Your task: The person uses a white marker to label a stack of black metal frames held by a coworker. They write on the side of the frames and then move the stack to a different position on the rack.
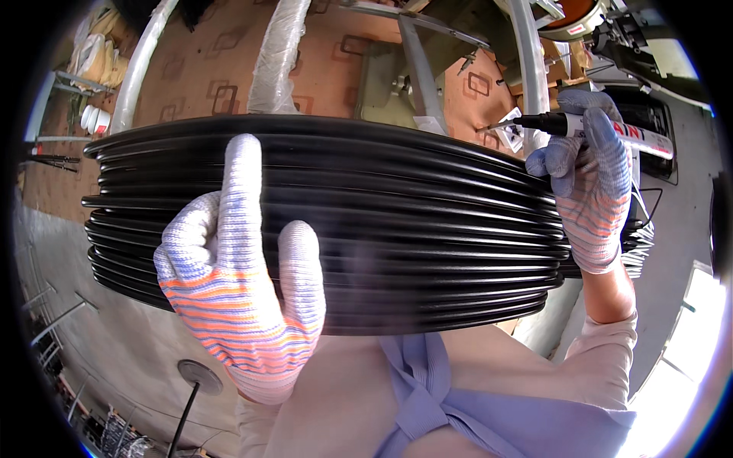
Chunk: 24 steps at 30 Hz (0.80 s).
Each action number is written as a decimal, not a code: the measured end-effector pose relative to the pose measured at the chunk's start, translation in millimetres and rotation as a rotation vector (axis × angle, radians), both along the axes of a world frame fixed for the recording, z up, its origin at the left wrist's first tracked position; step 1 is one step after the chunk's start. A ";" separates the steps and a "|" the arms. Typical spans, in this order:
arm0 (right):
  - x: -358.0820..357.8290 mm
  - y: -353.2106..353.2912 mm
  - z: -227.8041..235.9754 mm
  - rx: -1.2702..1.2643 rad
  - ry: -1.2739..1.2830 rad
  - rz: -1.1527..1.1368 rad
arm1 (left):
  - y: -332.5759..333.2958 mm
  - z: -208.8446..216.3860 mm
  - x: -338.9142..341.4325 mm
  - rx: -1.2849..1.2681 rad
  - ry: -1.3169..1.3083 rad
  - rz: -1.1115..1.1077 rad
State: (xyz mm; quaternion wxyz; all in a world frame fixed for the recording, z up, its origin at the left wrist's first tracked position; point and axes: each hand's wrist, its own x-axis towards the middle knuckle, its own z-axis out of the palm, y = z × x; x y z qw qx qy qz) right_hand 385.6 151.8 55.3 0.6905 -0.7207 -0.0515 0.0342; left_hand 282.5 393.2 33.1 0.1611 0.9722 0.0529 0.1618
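A wide stack of glossy black tube-like strips (pixel 412 229) lies crosswise in front of my body, its layers bowed by the lens. My left hand (pixel 237 267), in a white knitted glove with orange and blue stripes, is over the left part of the stack. Its index finger points away from me and the thumb stands apart; the other fingers are curled, with nothing seen in them. At the stack's far right, my right hand (pixel 588 175) in a matching glove grips a marker pen (pixel 645 140). The marker has a white body with red marks, and its black end points left.
Beyond the stack, wrapped pale frame bars (pixel 276 57) rise over a brown patterned floor (pixel 206 69). A grey metal frame (pixel 416 61) stands at the back. A round disc on a black rod (pixel 200 376) is at lower left. Near my waist hangs a knotted lilac tie (pixel 420 397).
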 end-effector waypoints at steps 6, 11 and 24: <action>-0.7 -11.6 1.7 0.099 0.135 -0.016 | -0.7 5.4 4.4 0.058 0.051 0.024; 6.1 -25.0 -2.4 -0.017 0.094 0.097 | 6.0 12.3 10.3 -0.007 0.054 -0.069; 28.0 -16.1 -5.2 -0.749 -0.121 0.556 | 44.6 38.3 104.2 -0.037 0.456 -0.816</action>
